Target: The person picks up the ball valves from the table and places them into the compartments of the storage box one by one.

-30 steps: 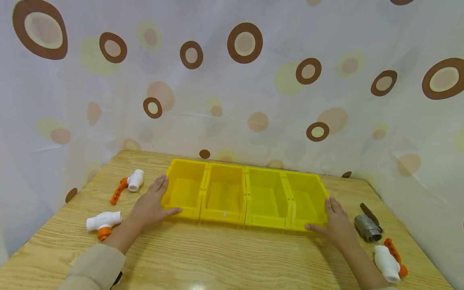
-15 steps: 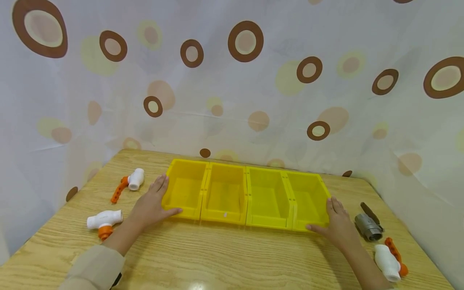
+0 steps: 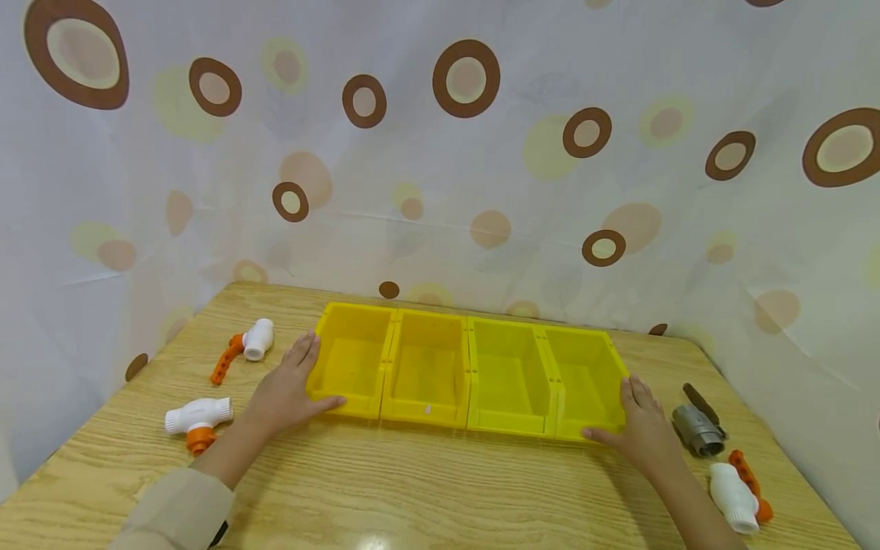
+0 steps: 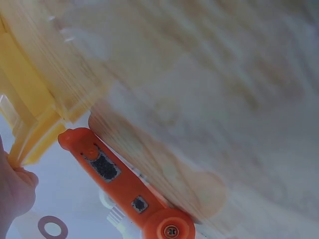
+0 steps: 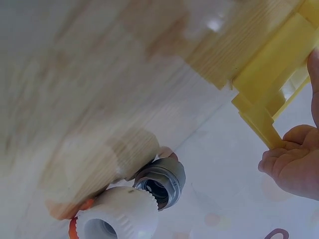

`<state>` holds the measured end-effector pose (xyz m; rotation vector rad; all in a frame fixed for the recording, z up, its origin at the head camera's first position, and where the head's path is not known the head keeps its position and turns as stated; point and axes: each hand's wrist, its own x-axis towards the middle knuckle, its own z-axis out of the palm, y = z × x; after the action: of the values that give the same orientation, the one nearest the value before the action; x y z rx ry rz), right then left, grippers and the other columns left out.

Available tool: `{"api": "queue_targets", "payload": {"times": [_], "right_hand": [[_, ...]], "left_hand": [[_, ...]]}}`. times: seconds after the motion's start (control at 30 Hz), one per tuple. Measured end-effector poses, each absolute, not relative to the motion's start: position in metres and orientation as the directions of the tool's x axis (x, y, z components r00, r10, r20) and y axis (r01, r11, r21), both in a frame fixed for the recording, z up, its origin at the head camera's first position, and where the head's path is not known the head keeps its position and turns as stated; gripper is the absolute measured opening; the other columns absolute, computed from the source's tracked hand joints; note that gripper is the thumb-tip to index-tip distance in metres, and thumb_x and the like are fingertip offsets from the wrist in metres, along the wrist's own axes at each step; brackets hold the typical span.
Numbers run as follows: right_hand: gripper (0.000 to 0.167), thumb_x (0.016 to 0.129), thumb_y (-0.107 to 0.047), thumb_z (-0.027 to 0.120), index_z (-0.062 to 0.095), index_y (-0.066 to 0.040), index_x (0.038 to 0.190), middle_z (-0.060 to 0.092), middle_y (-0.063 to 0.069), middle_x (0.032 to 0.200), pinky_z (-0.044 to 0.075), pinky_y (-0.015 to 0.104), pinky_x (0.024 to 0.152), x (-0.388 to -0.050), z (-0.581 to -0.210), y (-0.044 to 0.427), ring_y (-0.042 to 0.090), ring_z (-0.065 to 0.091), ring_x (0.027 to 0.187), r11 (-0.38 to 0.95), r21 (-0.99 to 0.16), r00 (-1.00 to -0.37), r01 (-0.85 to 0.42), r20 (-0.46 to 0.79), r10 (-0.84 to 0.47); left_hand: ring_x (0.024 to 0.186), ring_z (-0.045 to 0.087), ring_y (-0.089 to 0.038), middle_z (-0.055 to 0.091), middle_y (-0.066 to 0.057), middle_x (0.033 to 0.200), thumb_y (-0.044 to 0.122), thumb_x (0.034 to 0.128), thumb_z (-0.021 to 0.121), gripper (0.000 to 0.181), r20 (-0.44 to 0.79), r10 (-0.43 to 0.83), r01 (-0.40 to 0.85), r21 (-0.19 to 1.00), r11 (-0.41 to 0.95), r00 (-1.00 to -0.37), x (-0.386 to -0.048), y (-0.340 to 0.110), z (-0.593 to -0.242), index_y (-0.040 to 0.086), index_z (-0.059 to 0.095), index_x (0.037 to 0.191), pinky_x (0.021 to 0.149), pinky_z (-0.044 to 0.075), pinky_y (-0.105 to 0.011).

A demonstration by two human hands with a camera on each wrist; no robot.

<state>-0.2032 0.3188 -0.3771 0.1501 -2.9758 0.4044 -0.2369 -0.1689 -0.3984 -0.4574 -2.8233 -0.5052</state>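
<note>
A row of joined yellow bins [image 3: 428,412] lies across the table, with a small white speck on the front lip of one. My left hand [image 3: 285,389] presses its fingers along the row's left outer wall, its thumb stretched over the front lip. At the opposite end, my right hand [image 3: 646,428] lies the same way, fingers against the outer wall and thumb at the front corner. Both wrist views show a bin corner, the left hand [image 4: 17,191] and right hand [image 5: 296,162] touching it. No contents show inside the bins.
White ball valves with orange handles lie left, one farther back [image 3: 257,340], one nearer [image 3: 199,416] beside my left forearm. To the right lie a grey valve [image 3: 699,431] and another white valve [image 3: 734,498] near my right forearm. A patterned curtain [image 3: 440,176] hangs behind the table.
The row of bins has shifted very slightly toward me, both hands staying at its ends. The valves have not moved on the table.
</note>
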Motion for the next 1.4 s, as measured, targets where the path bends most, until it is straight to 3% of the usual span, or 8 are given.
{"api": "queue_targets", "payload": {"times": [0.43, 1.4], "right_hand": [[0.114, 0.073, -0.058, 0.067, 0.015, 0.019, 0.139, 0.014, 0.042, 0.143, 0.019, 0.067, 0.102, -0.2032, -0.3794, 0.3210, 0.059, 0.017, 0.128, 0.956, -0.263, -0.985, -0.126, 0.151, -0.088], [0.113, 0.073, -0.058, 0.067, 0.017, 0.020, 0.138, 0.016, 0.042, 0.142, 0.021, 0.069, 0.100, -0.1988, -0.3788, 0.3215, 0.060, 0.020, 0.126, 0.964, -0.238, -0.986, -0.115, 0.142, -0.083]], "left_hand": [[0.136, 0.023, -0.045, 0.021, -0.029, 0.149, 0.045, 0.0782, 0.069, 0.097, 0.281, 0.265, 0.344, 0.285, 0.895, -0.922, -0.2365, -0.1687, -0.3986, -0.013, 0.023, 0.141, 0.103, 0.034, -0.056], [0.134, 0.027, -0.047, 0.023, -0.029, 0.148, 0.046, 0.0776, 0.069, 0.097, 0.287, 0.271, 0.353, 0.289, 0.890, -0.919, -0.2295, -0.1677, -0.3971, -0.012, 0.024, 0.141, 0.096, 0.040, -0.058]]}}
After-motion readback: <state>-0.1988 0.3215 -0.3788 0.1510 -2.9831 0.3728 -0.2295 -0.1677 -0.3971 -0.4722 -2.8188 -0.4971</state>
